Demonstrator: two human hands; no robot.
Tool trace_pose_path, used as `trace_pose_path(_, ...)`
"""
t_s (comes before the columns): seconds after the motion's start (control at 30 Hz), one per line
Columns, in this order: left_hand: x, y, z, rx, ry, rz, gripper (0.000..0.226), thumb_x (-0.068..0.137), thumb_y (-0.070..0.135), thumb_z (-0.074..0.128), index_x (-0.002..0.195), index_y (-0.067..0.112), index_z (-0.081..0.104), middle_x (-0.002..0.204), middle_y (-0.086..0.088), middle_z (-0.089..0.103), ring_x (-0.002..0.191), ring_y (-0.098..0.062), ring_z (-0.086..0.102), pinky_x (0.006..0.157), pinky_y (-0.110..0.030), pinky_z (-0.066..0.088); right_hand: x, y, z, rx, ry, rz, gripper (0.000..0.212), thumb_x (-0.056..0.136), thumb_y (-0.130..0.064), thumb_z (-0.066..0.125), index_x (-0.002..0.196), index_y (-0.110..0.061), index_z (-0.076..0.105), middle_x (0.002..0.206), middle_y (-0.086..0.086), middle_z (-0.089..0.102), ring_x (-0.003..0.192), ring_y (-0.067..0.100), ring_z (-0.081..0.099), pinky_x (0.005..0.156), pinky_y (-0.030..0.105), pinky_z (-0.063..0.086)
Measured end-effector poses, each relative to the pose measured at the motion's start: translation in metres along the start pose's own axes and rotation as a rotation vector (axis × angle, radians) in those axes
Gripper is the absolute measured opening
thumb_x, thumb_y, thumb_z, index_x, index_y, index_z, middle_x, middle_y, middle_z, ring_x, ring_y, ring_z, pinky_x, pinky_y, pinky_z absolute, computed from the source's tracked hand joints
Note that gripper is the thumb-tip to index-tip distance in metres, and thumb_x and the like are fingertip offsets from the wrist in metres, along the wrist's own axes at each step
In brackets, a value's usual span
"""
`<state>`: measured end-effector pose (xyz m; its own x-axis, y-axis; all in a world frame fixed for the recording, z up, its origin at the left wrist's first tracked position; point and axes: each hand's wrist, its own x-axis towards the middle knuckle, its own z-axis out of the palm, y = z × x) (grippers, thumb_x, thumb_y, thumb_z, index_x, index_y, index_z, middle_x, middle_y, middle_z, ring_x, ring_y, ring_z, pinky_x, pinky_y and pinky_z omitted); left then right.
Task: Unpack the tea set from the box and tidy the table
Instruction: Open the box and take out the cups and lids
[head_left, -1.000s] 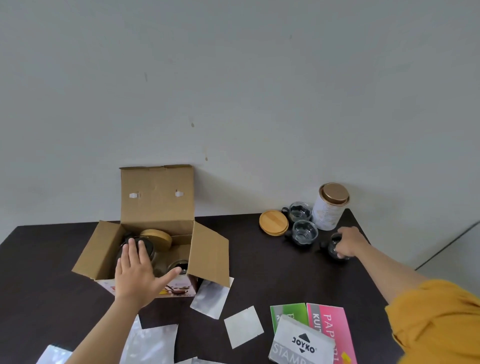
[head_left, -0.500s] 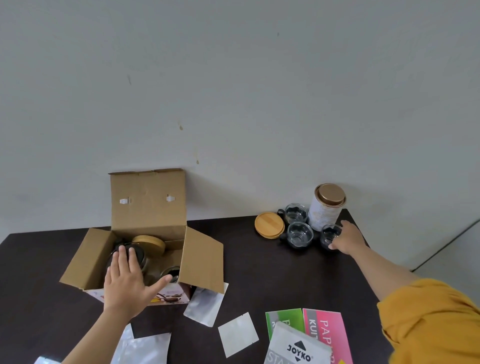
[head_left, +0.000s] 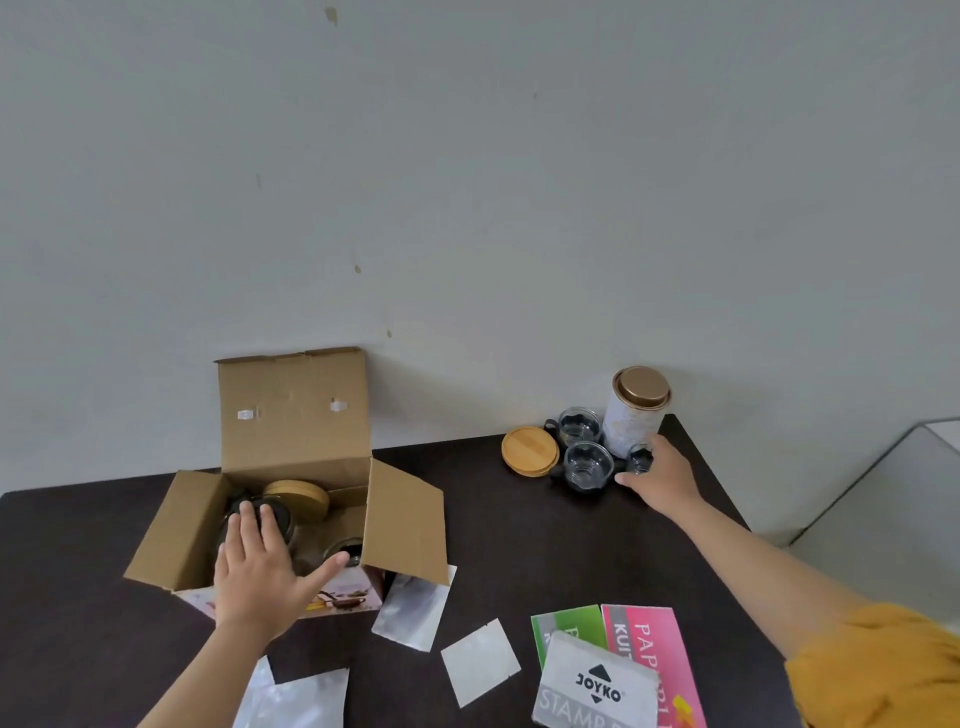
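So the open brown cardboard box (head_left: 291, 467) sits on the dark desk (head_left: 519, 530) against the white wall, flaps folded out. The left hand (head_left: 260, 566) is flat over the box with fingers spread, palm down on top of a dark-rimmed round glass piece (head_left: 280, 512) inside. A round wooden lid (head_left: 298, 496) lies in the box just behind it.

Over at the far right corner, the right hand (head_left: 662, 478) is curled loosely round a small glass cup (head_left: 640, 460), fingertips touching it. That cup stands right beside a white cylindrical tin with a copper-coloured lid (head_left: 636, 413). Two more clear glass cups (head_left: 587, 462) sit next to it, plus a flat round bamboo coaster (head_left: 530, 451).

Near the front edge: silvery foil pouches (head_left: 410, 608), a white paper square (head_left: 480, 661), green and pink paper packs (head_left: 644, 654), and a grey JOYKO stamp-pad box (head_left: 595, 688).
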<state>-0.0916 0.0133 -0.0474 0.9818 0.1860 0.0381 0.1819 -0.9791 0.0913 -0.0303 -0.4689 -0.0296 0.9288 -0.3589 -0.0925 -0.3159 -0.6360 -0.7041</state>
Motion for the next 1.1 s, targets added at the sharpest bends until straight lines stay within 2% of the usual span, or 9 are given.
trace_pose_path(0.2, 0.000, -0.001, -0.004, -0.003, -0.043, -0.004, 0.137, 0.054, 0.098, 0.005, 0.145, -0.001, 0.025, 0.153, -0.023, 0.019, 0.143, -0.039, 0.015, 0.114, -0.050, 0.020, -0.051, -0.072, 0.034, 0.077, -0.106, -0.125, 0.070, 0.079, -0.015, 0.076, 0.139, -0.005, 0.042, 0.138, 0.011, 0.052, 0.127, 0.023, 0.049, 0.105, 0.032, 0.039)
trace_pose_path(0.4, -0.002, -0.002, -0.018, -0.029, -0.111, 0.003, 0.143, 0.046, 0.102, 0.003, 0.149, 0.003, 0.006, 0.157, -0.020, 0.002, 0.145, -0.036, 0.002, 0.116, -0.047, 0.011, -0.105, -0.159, 0.093, 0.098, -0.250, -0.241, 0.056, 0.084, -0.021, 0.072, 0.134, -0.009, 0.050, 0.133, 0.007, 0.057, 0.121, 0.018, 0.055, 0.095, 0.021, 0.041)
trace_pose_path(0.5, 0.002, -0.005, -0.024, -0.069, -0.182, 0.016, 0.143, 0.045, 0.101, 0.011, 0.148, 0.004, -0.005, 0.157, -0.020, -0.009, 0.145, -0.035, -0.007, 0.116, -0.046, 0.005, -0.127, -0.202, 0.125, 0.063, -0.349, -0.294, 0.050, 0.084, -0.024, 0.071, 0.129, -0.010, 0.055, 0.126, 0.004, 0.061, 0.112, 0.014, 0.059, 0.089, 0.019, 0.044)
trace_pose_path(0.67, 0.016, -0.028, -0.037, -0.133, -0.295, 0.131, 0.112, 0.071, 0.084, 0.038, 0.150, 0.014, 0.000, 0.158, -0.013, -0.006, 0.145, -0.035, -0.002, 0.117, -0.047, 0.009, -0.149, -0.248, 0.182, -0.088, -0.492, -0.246, 0.047, 0.083, -0.032, 0.071, 0.126, -0.018, 0.057, 0.122, -0.001, 0.063, 0.110, 0.013, 0.060, 0.095, 0.027, 0.048)
trace_pose_path(0.73, 0.019, -0.046, -0.039, -0.059, -0.277, 0.230, 0.102, 0.076, 0.080, 0.037, 0.150, 0.020, 0.000, 0.159, -0.008, -0.004, 0.145, -0.032, 0.002, 0.116, -0.050, 0.007, -0.155, -0.260, 0.199, -0.261, -0.511, -0.263, 0.042, 0.084, -0.035, 0.068, 0.121, -0.018, 0.059, 0.114, -0.002, 0.064, 0.104, 0.015, 0.060, 0.082, 0.022, 0.047)
trace_pose_path(0.8, 0.018, -0.061, -0.037, -0.012, -0.277, 0.316, 0.100, 0.077, 0.079, 0.035, 0.150, 0.024, -0.005, 0.159, -0.004, -0.008, 0.146, -0.028, -0.002, 0.115, -0.053, 0.001, -0.163, -0.269, 0.212, -0.441, -0.549, -0.273, 0.023, 0.088, -0.028, 0.064, 0.105, -0.012, 0.061, 0.095, 0.002, 0.060, 0.089, 0.019, 0.058, 0.059, 0.019, 0.038)
trace_pose_path(0.83, 0.017, -0.066, -0.036, -0.007, -0.280, 0.344, 0.101, 0.077, 0.080, 0.034, 0.150, 0.025, -0.008, 0.159, -0.003, -0.011, 0.146, -0.026, -0.006, 0.114, -0.054, -0.002, -0.166, -0.273, 0.219, -0.507, -0.570, -0.258, 0.015, 0.088, -0.024, 0.063, 0.096, -0.012, 0.060, 0.087, 0.002, 0.058, 0.084, 0.020, 0.058, 0.055, 0.020, 0.037)
trace_pose_path(0.97, 0.018, -0.068, -0.031, -0.001, -0.276, 0.392, 0.103, 0.076, 0.081, 0.034, 0.149, 0.024, -0.013, 0.158, -0.003, -0.016, 0.145, -0.026, -0.012, 0.114, -0.053, -0.006, -0.174, -0.283, 0.238, -0.678, -0.654, -0.171, 0.018, 0.085, -0.023, 0.066, 0.096, -0.011, 0.060, 0.088, 0.007, 0.058, 0.080, 0.022, 0.058, 0.067, 0.029, 0.046)
trace_pose_path(1.1, 0.020, -0.070, -0.029, 0.005, -0.290, 0.413, 0.105, 0.076, 0.082, 0.033, 0.148, 0.023, -0.015, 0.158, -0.005, -0.018, 0.145, -0.027, -0.014, 0.114, -0.053, -0.006, -0.170, -0.288, 0.243, -0.753, -0.679, -0.149, 0.025, 0.084, -0.022, 0.067, 0.105, -0.010, 0.060, 0.093, 0.009, 0.058, 0.083, 0.023, 0.057, 0.073, 0.030, 0.048)
